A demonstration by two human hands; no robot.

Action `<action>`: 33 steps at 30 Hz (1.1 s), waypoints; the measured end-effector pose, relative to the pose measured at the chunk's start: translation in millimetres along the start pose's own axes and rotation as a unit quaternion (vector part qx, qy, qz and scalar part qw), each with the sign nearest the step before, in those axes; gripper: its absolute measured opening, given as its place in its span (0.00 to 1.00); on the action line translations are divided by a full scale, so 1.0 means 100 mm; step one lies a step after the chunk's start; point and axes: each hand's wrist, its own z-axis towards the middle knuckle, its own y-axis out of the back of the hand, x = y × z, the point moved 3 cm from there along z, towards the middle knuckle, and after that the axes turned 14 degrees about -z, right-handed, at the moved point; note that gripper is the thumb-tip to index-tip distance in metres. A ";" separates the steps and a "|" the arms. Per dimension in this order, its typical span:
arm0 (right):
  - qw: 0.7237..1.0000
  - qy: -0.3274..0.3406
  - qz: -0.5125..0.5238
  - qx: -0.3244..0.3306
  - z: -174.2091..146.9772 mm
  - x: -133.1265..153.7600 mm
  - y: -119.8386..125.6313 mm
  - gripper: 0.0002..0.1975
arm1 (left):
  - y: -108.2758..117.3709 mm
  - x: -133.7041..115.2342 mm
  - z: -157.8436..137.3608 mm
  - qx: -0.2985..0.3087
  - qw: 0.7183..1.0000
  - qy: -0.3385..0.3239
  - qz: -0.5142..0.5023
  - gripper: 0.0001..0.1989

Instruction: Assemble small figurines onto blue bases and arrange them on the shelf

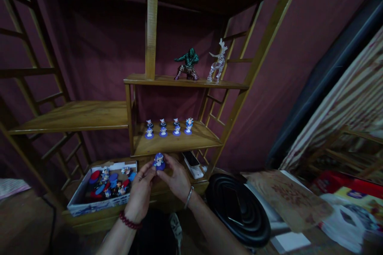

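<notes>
Between my two hands I hold a small figurine [159, 161] with a purple base, in front of the wooden shelf. My left hand [141, 183] pinches it from the left, fingers closed at its lower edge. On its other side my right hand [176, 178] grips it with thumb and fingers. Just beyond, two rows of similar figurines [163, 131] stand on the small middle shelf [179, 143], the front ones on purple bases. To the left, a white box [98, 207] holds several more figurines and red and blue discs in a jumble.
A green armoured figure [188, 65] and a clear deer ornament [218, 63] stand on the upper shelf. A phone [190, 158] lies on a white case at the lower right. A round black stool [239, 211] carries a dark phone. Right of it lies a plastic bag [344, 219].
</notes>
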 end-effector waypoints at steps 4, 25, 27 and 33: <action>1.000 -0.008 0.011 -0.020 0.12 -0.01 -0.09 0.22 | 0.01 -0.08 0.03 0.011 0.999 -0.029 -0.014 0.16; 0.992 -0.069 -0.075 -0.077 0.70 -0.11 -0.45 0.31 | 0.09 -0.29 0.35 -0.007 0.993 -0.039 0.108 0.26; 0.990 -0.076 -0.092 -0.079 0.73 -0.12 -0.48 0.32 | 0.10 -0.30 0.39 0.002 0.993 -0.036 0.116 0.26; 0.984 -0.078 -0.136 -0.086 0.79 -0.13 -0.56 0.32 | 0.17 -0.30 0.50 0.012 0.990 -0.027 0.135 0.26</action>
